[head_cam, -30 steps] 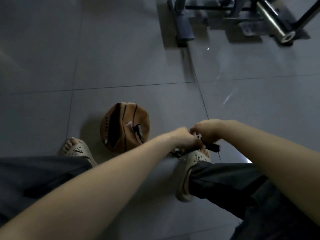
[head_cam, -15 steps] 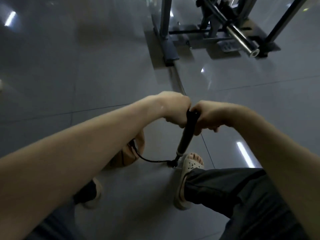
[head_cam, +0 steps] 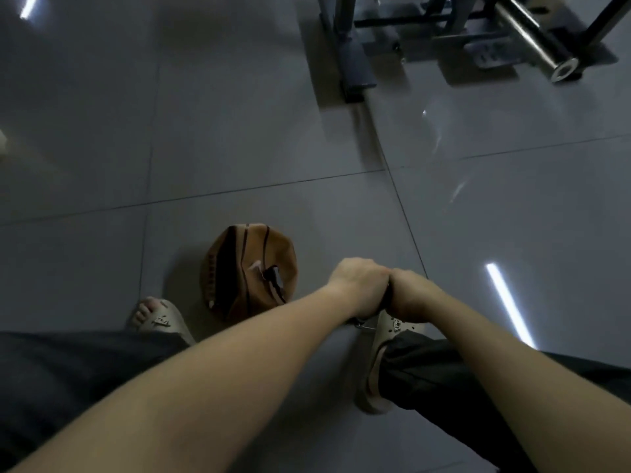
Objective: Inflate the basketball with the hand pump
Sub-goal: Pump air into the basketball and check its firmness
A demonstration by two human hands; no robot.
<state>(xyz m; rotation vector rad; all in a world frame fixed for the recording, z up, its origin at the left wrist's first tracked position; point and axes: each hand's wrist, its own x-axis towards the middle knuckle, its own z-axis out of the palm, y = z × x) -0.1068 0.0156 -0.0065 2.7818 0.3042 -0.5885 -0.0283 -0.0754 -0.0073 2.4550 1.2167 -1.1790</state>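
Spreading across the whole view, a floor (head_cam: 239,131) of glossy grey tiles is seen, with strips of light mirrored in it. A dark metal frame (head_cam: 355,63) carrying a steel bar (head_cam: 532,32) is set at the floor's far right corner. Near the middle of the floor a brown basketball (head_cam: 239,268) is laid, slack and deeply caved in, just beyond the left sandal (head_cam: 164,319). A black hose (head_cam: 273,279) is seen fixed to the ball's upper side.

Just right of the ball, the left hand (head_cam: 358,285) and right hand (head_cam: 411,291) are pressed side by side, low over the right sandal (head_cam: 382,336). The fingers (head_cam: 372,303) of both are curled tight round the pump (head_cam: 386,297). Only a dark sliver of it between the fists and a bit of metal at its foot are shown. Whether the sandal is set on that foot cannot be told.
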